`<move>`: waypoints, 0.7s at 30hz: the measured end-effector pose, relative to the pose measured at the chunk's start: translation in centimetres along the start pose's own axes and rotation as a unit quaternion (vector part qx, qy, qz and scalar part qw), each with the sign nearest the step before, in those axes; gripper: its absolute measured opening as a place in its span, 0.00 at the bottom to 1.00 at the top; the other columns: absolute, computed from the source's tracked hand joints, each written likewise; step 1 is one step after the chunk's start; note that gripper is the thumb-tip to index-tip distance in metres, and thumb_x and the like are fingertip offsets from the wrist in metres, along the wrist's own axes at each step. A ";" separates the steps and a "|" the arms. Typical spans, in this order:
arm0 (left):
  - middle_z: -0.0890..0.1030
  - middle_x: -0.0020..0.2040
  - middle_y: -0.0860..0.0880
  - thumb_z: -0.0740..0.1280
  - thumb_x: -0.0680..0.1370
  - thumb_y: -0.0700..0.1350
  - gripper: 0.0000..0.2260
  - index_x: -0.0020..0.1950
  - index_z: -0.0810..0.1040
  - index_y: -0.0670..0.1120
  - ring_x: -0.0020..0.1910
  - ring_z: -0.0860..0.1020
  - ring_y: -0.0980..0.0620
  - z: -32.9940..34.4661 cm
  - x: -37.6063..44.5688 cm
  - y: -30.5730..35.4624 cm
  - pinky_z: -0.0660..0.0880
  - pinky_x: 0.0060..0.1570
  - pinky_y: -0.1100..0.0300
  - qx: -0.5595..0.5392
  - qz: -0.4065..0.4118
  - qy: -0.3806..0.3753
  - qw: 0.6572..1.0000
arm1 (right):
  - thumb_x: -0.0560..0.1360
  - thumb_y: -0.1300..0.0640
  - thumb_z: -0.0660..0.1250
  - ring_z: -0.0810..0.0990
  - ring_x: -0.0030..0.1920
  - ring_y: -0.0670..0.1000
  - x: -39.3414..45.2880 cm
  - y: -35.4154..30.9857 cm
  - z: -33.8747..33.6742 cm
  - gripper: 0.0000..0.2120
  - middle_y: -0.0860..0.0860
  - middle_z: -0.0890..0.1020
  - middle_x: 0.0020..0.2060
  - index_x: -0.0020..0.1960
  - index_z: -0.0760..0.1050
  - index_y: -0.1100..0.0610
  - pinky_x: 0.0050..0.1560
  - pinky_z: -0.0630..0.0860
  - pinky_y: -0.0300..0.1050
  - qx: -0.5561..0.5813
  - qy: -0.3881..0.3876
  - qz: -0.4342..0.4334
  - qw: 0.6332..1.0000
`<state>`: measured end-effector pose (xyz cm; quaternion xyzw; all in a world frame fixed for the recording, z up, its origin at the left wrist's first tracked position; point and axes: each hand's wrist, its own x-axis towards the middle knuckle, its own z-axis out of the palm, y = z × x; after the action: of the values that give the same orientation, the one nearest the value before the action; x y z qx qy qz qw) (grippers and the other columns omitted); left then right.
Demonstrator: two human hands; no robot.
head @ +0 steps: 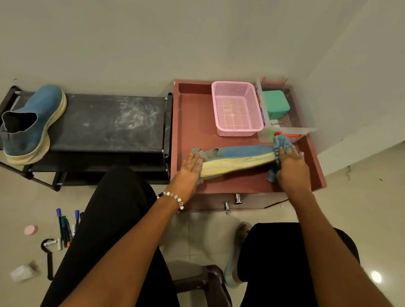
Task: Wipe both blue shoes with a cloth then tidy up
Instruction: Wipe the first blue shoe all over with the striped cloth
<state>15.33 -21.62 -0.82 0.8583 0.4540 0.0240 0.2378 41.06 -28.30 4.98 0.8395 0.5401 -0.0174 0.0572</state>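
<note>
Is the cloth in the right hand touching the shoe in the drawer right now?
Touching. The head view shows the right hand pressing the blue cloth around the shoe toe, no gap visible.

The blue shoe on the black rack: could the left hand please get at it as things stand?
Probably yes: nothing stands between the left hand and the blue shoe on the black rack, but it now steadies the other blue shoe.

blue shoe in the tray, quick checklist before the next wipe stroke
1. Left hand steadies the heel of the shoe in the tray: ok.
2. Right hand holds the cloth against the toe: ok.
3. Shoe lies on its side inside the red tray, sole toward the person: ok.
4. Far side of the upper clean: cannot tell.
5. Second shoe waits on the black rack: ok.
</note>
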 end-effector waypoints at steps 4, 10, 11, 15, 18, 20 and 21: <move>0.50 0.78 0.44 0.61 0.80 0.42 0.29 0.77 0.51 0.40 0.77 0.47 0.48 -0.1 0.1 0.3 0.48 0.75 0.55 0.000 0.000 0.000 1.000 | 0.74 0.67 0.58 0.51 0.75 0.62 -1.6 -4.1 1.1 0.29 0.65 0.55 0.74 0.74 0.54 0.68 0.74 0.44 0.55 0.004 0.034 0.011 0.999; 0.54 0.77 0.43 0.63 0.79 0.41 0.29 0.76 0.54 0.39 0.77 0.51 0.47 -0.1 0.1 0.2 0.51 0.74 0.56 -0.002 -0.006 0.011 1.000 | 0.58 0.69 0.68 0.76 0.59 0.67 -3.8 -8.9 3.0 0.28 0.67 0.77 0.58 0.59 0.75 0.70 0.68 0.62 0.59 0.046 0.024 -0.184 0.982; 0.55 0.77 0.43 0.63 0.79 0.41 0.29 0.76 0.54 0.39 0.77 0.51 0.47 -0.1 0.2 0.1 0.51 0.74 0.56 0.000 -0.002 0.010 1.000 | 0.62 0.66 0.61 0.78 0.58 0.65 -3.6 -7.6 2.8 0.25 0.65 0.78 0.58 0.59 0.76 0.69 0.71 0.57 0.54 0.032 0.028 -0.220 0.975; 0.57 0.77 0.43 0.64 0.78 0.40 0.29 0.76 0.56 0.40 0.77 0.53 0.46 0.1 0.1 0.0 0.57 0.73 0.51 0.002 0.002 0.017 1.000 | 0.64 0.68 0.59 0.76 0.60 0.64 -2.5 -1.1 2.0 0.26 0.63 0.78 0.60 0.62 0.75 0.66 0.72 0.54 0.57 0.042 0.075 -0.224 0.971; 0.57 0.77 0.43 0.65 0.78 0.41 0.29 0.75 0.57 0.40 0.76 0.54 0.46 0.0 0.1 0.1 0.58 0.73 0.52 0.005 0.005 0.016 1.000 | 0.64 0.73 0.68 0.64 0.71 0.64 -1.5 0.4 0.5 0.35 0.63 0.69 0.69 0.71 0.65 0.65 0.74 0.52 0.59 0.089 0.024 -0.078 0.993; 0.57 0.77 0.43 0.65 0.78 0.40 0.29 0.76 0.56 0.40 0.76 0.54 0.46 -0.1 0.1 0.2 0.58 0.73 0.52 0.005 0.004 0.020 1.000 | 0.68 0.72 0.62 0.57 0.74 0.61 -1.1 -0.2 -0.1 0.35 0.62 0.63 0.72 0.74 0.59 0.63 0.75 0.50 0.54 0.090 0.019 -0.018 0.996; 0.57 0.77 0.43 0.65 0.78 0.40 0.29 0.76 0.56 0.40 0.76 0.53 0.46 0.0 0.1 0.2 0.58 0.73 0.53 0.008 0.003 0.023 1.000 | 0.69 0.71 0.62 0.55 0.75 0.59 -1.0 -0.8 0.0 0.35 0.61 0.60 0.73 0.75 0.56 0.63 0.75 0.49 0.53 0.091 0.021 -0.005 0.996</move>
<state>15.57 -21.64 -0.72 0.8608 0.4569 0.0406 0.2206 39.98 -28.86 5.03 0.8386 0.5416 -0.0491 -0.0309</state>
